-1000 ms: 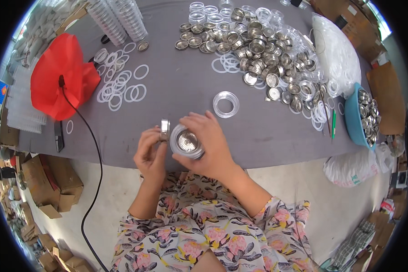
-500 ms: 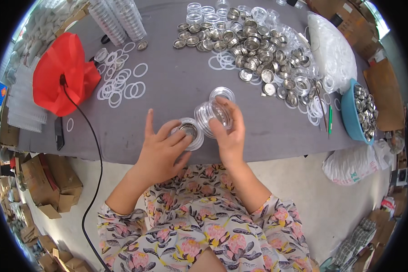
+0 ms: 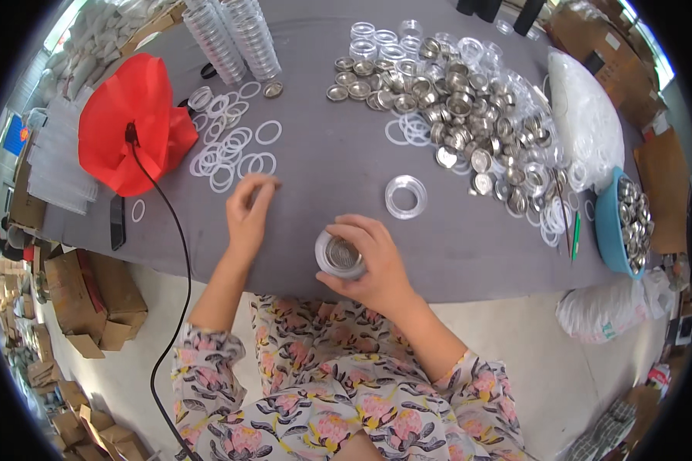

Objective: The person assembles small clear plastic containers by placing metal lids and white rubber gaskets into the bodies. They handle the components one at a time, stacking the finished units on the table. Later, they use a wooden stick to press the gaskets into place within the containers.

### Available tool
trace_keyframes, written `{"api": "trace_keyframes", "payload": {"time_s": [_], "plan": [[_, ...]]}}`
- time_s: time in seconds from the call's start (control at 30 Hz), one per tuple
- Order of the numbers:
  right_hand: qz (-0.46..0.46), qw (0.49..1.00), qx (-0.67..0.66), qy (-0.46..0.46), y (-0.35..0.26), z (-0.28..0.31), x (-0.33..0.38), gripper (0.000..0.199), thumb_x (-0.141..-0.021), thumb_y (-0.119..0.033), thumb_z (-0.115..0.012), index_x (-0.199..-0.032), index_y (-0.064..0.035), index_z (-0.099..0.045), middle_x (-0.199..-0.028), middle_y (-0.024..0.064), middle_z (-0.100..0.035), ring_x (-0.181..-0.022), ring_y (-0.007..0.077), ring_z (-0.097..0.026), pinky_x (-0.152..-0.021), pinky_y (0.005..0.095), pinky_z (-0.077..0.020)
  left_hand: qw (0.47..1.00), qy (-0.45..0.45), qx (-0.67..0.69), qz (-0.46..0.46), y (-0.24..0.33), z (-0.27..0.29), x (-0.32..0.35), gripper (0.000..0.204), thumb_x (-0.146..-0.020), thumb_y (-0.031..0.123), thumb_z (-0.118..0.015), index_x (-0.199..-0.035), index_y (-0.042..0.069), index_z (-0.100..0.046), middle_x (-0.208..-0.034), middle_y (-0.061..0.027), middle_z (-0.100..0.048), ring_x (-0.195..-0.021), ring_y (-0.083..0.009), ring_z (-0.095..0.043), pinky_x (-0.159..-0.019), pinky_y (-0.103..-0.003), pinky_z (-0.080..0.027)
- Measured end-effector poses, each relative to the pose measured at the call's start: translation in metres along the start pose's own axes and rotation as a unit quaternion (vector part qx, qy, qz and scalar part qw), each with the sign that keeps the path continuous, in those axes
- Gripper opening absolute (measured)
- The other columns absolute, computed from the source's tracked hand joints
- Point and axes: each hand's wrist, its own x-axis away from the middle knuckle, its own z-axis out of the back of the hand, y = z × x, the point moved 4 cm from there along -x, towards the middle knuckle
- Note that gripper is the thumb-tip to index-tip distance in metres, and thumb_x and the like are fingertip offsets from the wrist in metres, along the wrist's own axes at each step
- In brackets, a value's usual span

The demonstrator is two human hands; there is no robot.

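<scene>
My right hand (image 3: pixel 375 267) curls around a clear round plastic piece (image 3: pixel 321 247) at the table's near edge, thumb and fingers on its rim. Inside that piece sits a silver metal strainer cup (image 3: pixel 342 257). My left hand (image 3: pixel 247 211) is off to the left, its fingers drawn together just below the loose white sealing rings (image 3: pixel 221 175). Whether anything thin is between those fingertips cannot be made out. Beyond my right hand a clear plastic ring-shaped piece (image 3: pixel 406 197) lies on the grey cloth, touched by neither hand.
A heap of metal strainer cups (image 3: pixel 457 107) and clear parts covers the far right. Right of it are a blue basin (image 3: pixel 609 223) and a green-handled tool (image 3: pixel 575 237). Stacked clear cups (image 3: pixel 246 38), a red cover (image 3: pixel 127 127) and a black cable (image 3: pixel 178 230) are left.
My left hand has left the strainer cup and moved up and left toward the white rings. My right hand has come down and now holds the clear piece with the strainer cup. The view has shifted.
</scene>
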Motion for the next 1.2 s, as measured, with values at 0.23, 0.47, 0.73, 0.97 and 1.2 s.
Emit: {"api": "trace_keyframes", "payload": {"time_s": [0.23,0.47,0.73,0.97,1.2], "plan": [[0.029,0.994,-0.106,0.009,0.022,-0.011,0.010,0.073,-0.054,-0.022,-0.087,-0.115,-0.0116,-0.048,-0.122,0.0155,-0.052,-0.107,0.0333,-0.054,-0.089,0.0414,-0.0445,0.939,0.026,-0.322,-0.120,-0.109,-0.018,-0.149,0.049,-0.080,0.021,-0.063,-0.123,0.004,-0.049,-0.123,-0.0170,-0.051,-0.119,-0.0320,-0.045,-0.099,-0.040,-0.036],[0.048,0.992,-0.120,0.011,0.031,-0.013,0.012,0.077,-0.053,-0.022,-0.087,-0.117,-0.0113,-0.045,-0.123,0.0160,-0.052,-0.108,0.0360,-0.054,-0.096,0.0468,-0.0406,0.832,-0.006,-0.554,-0.013,-0.118,-0.029,-0.213,0.032,-0.082,0.024,-0.059,-0.112,0.011,-0.060,-0.116,-0.0082,-0.059,-0.115,-0.0265,-0.047,-0.104,-0.052,-0.026],[0.051,0.988,-0.144,0.037,0.032,-0.017,0.015,0.082,-0.054,-0.020,-0.087,-0.121,-0.0107,-0.042,-0.124,0.0185,-0.050,-0.116,0.0335,-0.050,-0.100,0.0479,-0.0371,0.998,0.054,0.029,0.006,-0.011,-0.031,-0.058,0.015,-0.080,0.004,-0.062,-0.094,0.000,-0.065,-0.095,-0.0069,-0.064,-0.097,-0.0192,-0.057,-0.093,-0.033,-0.040],[-0.099,0.898,-0.400,0.157,0.044,-0.024,0.018,0.081,-0.065,-0.012,-0.079,-0.129,-0.0032,-0.030,-0.126,0.0201,-0.046,-0.114,0.0269,-0.051,-0.096,0.0381,-0.0417,0.973,-0.021,-0.087,-0.211,0.050,-0.026,0.072,0.024,-0.069,-0.001,-0.066,-0.091,0.008,-0.066,-0.090,-0.0038,-0.061,-0.095,-0.0213,-0.057,-0.100,-0.048,-0.034],[-0.158,0.792,-0.534,0.252,0.047,-0.019,0.020,0.070,-0.077,-0.010,-0.067,-0.135,-0.0066,-0.027,-0.119,0.0103,-0.047,-0.110,0.0217,-0.051,-0.097,0.0368,-0.0411,0.926,-0.071,-0.224,-0.297,0.068,-0.037,0.083,0.026,-0.069,0.005,-0.068,-0.093,0.014,-0.066,-0.087,0.0004,-0.059,-0.096,-0.0206,-0.055,-0.104,-0.051,-0.026]]}}
